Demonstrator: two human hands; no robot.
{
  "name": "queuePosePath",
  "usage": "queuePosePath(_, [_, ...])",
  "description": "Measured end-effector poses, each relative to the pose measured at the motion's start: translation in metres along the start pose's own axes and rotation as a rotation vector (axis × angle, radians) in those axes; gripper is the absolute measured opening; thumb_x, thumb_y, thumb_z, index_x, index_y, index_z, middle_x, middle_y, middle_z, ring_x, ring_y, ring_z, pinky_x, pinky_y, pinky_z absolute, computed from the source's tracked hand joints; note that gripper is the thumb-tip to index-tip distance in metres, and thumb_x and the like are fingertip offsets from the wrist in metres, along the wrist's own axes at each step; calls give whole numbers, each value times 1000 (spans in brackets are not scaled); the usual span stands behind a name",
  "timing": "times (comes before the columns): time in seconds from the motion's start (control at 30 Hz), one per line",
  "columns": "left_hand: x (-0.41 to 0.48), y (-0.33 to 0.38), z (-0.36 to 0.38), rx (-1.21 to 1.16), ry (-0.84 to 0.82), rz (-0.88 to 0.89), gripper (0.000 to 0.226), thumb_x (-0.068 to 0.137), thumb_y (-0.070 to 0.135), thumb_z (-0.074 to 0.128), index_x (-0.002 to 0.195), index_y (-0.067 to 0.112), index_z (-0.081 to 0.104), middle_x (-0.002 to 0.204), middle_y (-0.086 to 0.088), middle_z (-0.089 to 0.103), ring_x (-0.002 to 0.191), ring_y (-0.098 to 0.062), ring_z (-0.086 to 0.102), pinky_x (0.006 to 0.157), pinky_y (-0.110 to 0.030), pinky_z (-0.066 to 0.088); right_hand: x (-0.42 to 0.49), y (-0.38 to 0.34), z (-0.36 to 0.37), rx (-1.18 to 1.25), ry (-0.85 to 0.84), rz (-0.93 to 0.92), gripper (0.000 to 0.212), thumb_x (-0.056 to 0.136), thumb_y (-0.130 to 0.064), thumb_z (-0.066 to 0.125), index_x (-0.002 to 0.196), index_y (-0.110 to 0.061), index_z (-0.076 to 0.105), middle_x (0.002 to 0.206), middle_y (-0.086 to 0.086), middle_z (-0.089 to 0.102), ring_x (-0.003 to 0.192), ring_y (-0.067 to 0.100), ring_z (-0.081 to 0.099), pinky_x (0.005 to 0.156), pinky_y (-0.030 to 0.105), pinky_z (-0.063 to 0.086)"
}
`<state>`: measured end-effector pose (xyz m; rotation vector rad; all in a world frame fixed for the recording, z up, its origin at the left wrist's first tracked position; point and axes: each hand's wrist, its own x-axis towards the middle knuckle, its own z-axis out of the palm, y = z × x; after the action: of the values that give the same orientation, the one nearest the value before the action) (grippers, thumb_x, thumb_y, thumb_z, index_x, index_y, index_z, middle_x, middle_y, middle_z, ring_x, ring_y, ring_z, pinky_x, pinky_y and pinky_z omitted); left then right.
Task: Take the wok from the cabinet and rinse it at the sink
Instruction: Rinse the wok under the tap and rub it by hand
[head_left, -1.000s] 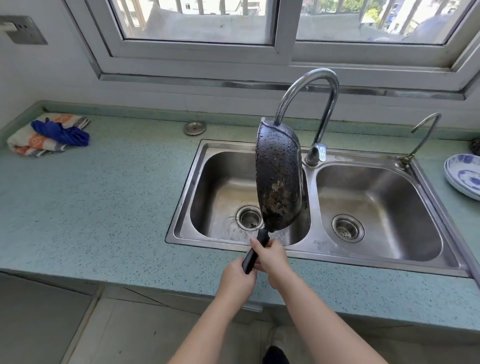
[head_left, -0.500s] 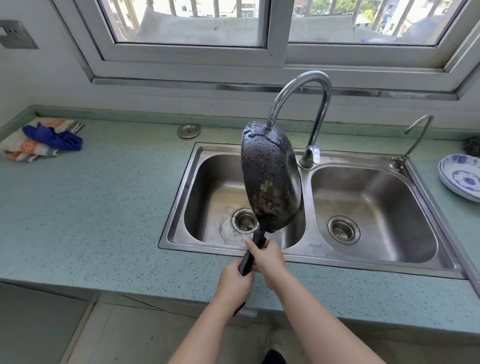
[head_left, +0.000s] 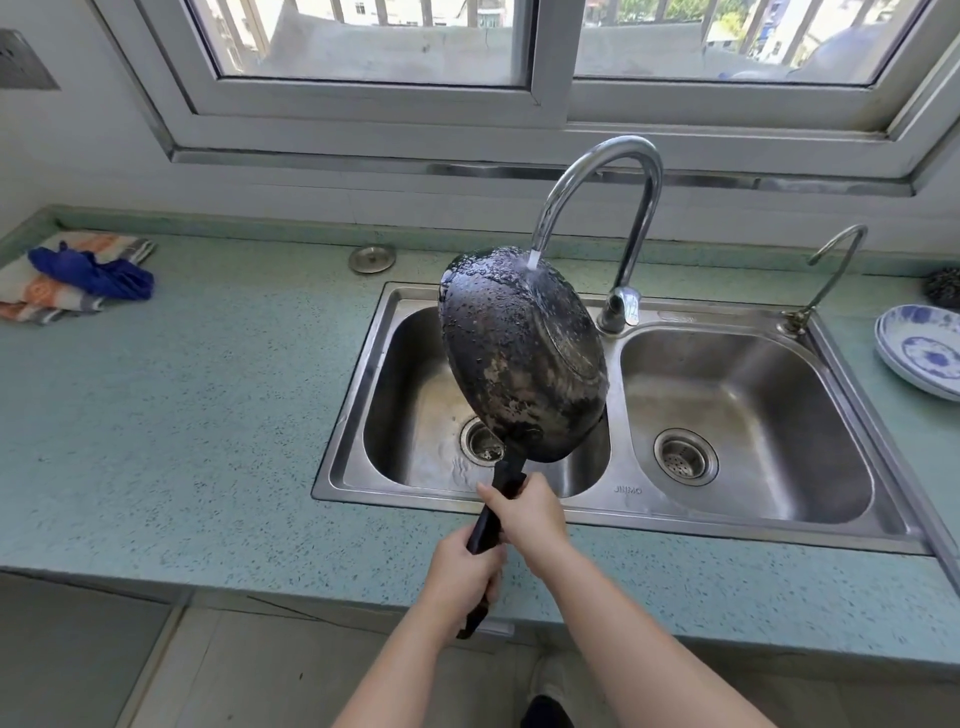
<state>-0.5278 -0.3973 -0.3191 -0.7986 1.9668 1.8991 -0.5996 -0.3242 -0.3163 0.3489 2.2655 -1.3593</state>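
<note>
A black, worn wok (head_left: 519, 358) is held almost on edge over the left basin of the steel double sink (head_left: 592, 499), its wet underside facing me. Water runs from the tall curved faucet (head_left: 602, 197) onto its upper back. Both hands hold the black handle: my right hand (head_left: 530, 512) grips it close to the pan, my left hand (head_left: 462, 571) grips it lower down, near the counter's front edge. The inside of the wok is hidden.
A folded striped towel with a blue cloth (head_left: 78, 275) lies at the far left of the green counter (head_left: 182, 415). A metal sink plug (head_left: 371, 259) sits behind the left basin. A small second tap (head_left: 831, 270) and blue-patterned plates (head_left: 922, 351) are at the right.
The wok has turned so more of its underside faces me, and its top now sits under the running water. Both hands keep their hold on the handle.
</note>
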Motion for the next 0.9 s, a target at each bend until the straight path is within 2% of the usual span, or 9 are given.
queuePosePath(0.33, [1, -6, -13, -93, 22, -44, 18, 85, 0, 49, 73, 12, 52, 47, -4, 45, 36, -15, 39, 40, -22, 34, -6, -14, 10, -141, -7, -53, 40, 76, -40, 71, 92, -13, 45, 103, 8, 65, 99, 29, 62, 84, 42, 51])
queuePosePath(0.47, [1, -8, -21, -140, 6, -87, 16, 85, -1, 50, 73, 9, 47, 44, -2, 45, 34, -14, 38, 38, -20, 34, -10, -17, 16, -188, -14, -75, 47, 76, -42, 71, 98, -7, 48, 102, 8, 63, 100, 27, 60, 74, 32, 44])
queuePosePath(0.63, [0, -4, -15, -223, -33, -113, 15, 86, -1, 49, 77, 9, 46, 45, -2, 44, 32, -13, 37, 36, -17, 33, -10, -20, 12, -255, 32, -113, 51, 75, -44, 71, 103, -6, 50, 106, 8, 64, 101, 28, 59, 76, 32, 43])
queuePosePath(0.73, [0, -5, -7, -247, -32, -121, 16, 87, -1, 48, 76, 10, 46, 45, -3, 44, 32, -13, 37, 36, -17, 32, -9, -17, 6, -266, 30, -118, 45, 76, -44, 70, 94, -10, 46, 103, 7, 64, 98, 26, 59, 70, 29, 38])
queuePosePath(0.9, [1, -5, 1, -206, 0, -114, 15, 87, 1, 50, 75, 9, 48, 46, -5, 44, 32, -14, 38, 36, -19, 33, -9, -12, -1, -230, 7, -105, 40, 79, -42, 68, 89, -13, 42, 90, -2, 53, 92, 23, 56, 69, 26, 33])
